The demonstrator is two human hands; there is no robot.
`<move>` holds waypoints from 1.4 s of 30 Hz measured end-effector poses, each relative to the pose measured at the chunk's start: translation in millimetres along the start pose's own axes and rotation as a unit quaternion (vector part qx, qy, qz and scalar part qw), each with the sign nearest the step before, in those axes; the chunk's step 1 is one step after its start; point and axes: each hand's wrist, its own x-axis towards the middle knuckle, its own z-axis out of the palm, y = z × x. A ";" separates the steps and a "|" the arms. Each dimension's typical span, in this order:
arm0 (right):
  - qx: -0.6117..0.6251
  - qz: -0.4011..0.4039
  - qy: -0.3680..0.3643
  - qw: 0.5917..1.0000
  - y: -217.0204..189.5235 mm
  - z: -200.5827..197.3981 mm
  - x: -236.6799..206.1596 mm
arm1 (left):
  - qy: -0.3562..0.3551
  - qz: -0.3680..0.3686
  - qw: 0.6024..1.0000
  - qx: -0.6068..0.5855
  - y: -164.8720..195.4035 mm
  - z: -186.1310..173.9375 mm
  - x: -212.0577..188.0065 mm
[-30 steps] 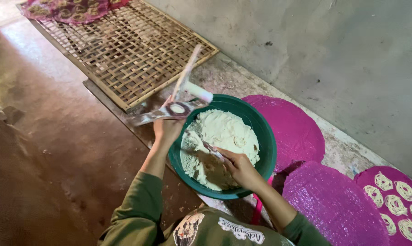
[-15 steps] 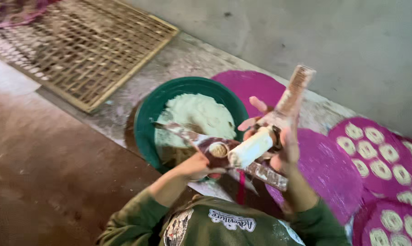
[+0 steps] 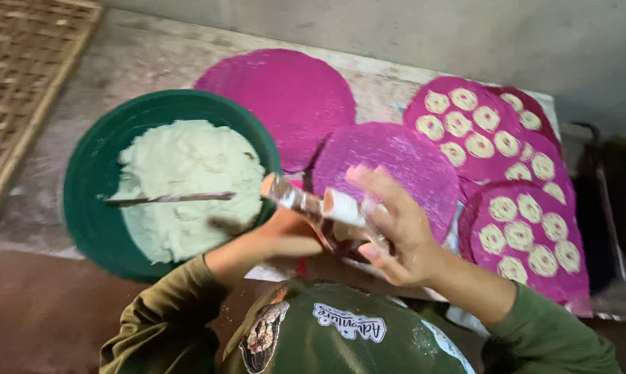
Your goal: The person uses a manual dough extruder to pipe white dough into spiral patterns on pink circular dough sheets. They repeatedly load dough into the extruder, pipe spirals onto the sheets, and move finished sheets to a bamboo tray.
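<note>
From the head camera, a green bowl [image 3: 95, 208] sits on the left, heaped with pale dough [image 3: 188, 183], and a thin utensil [image 3: 167, 199] lies flat across the dough with its far left end on the bare rim side. Just right of the bowl the two hands meet over the near edge of the stone ledge [image 3: 140, 62]. The left hand [image 3: 285, 235] is closed around the lower part of a clear plastic piping bag [image 3: 313, 208], and the right hand [image 3: 389, 232] cups the bag's white nozzle end with the fingers spread loosely, so both hands are clamped on the same bag, close together.

Behind the hands lie round magenta mats: a bare one [image 3: 278, 97] far off, another bare one [image 3: 396, 166] directly under the right hand, and two on the right [image 3: 493, 125] [image 3: 528, 235] dotted with small pale coiled rounds. The right hand covers part of the middle mat, and the bag's lower end is lost between the palms. A woven bamboo rack [image 3: 22, 76] is cut off at the far left corner. A dark object at the right edge is too dim to make out.

The ledge is rough grey stone against a plain grey wall [image 3: 396, 34]; brown earthen floor [image 3: 43, 312] lies near left. The person's olive sleeves and cap fill the near edge.
</note>
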 end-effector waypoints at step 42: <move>0.112 0.588 -0.261 0.757 129.8 -51.8 -115.9 | 0.161 0.149 0.575 -0.788 -202.1 72.2 124.9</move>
